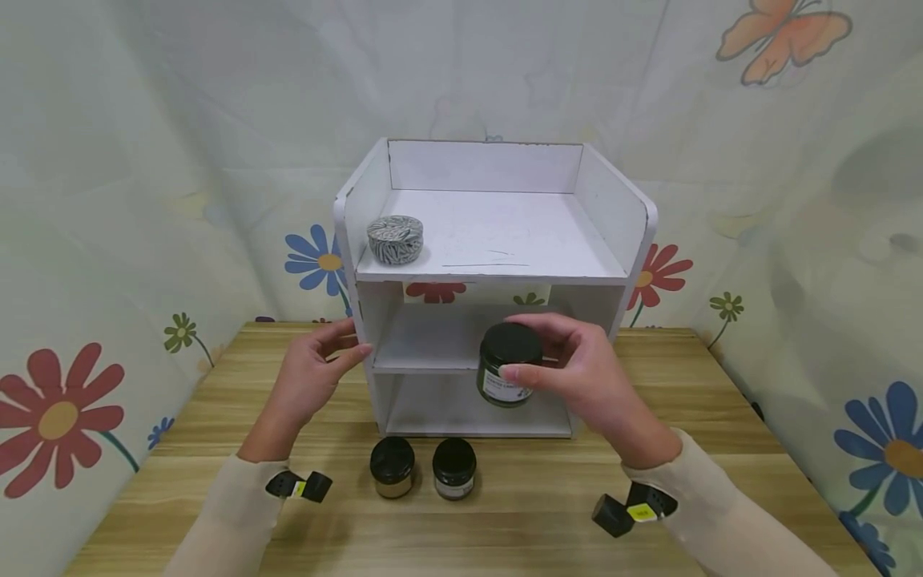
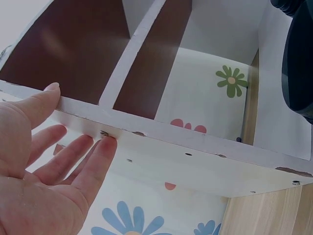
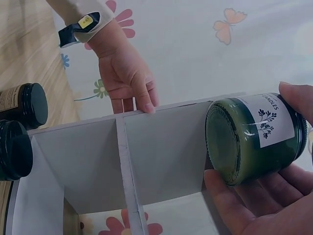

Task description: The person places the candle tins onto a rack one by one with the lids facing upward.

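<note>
My right hand (image 1: pixel 584 369) grips a dark green scented candle jar (image 1: pixel 505 393) with a black lid and white label. The jar is tilted in front of the middle compartment of a white shelf unit (image 1: pixel 490 280); in the right wrist view its glass base (image 3: pixel 225 142) faces the compartments. My left hand (image 1: pixel 317 373) holds the unit's left side panel, thumb at the front edge and fingers against the outer face. On the table before the unit stand two smaller black-lidded jars, a left jar (image 1: pixel 392 469) and a right jar (image 1: pixel 454 471).
A round, grey-patterned tin (image 1: pixel 396 240) sits at the left of the top shelf. Raised sides and a back panel (image 1: pixel 483 167) border that shelf. The unit stands on a wooden table (image 1: pixel 519 513), with a flower-printed cloth (image 1: pixel 238 96) behind and at both sides.
</note>
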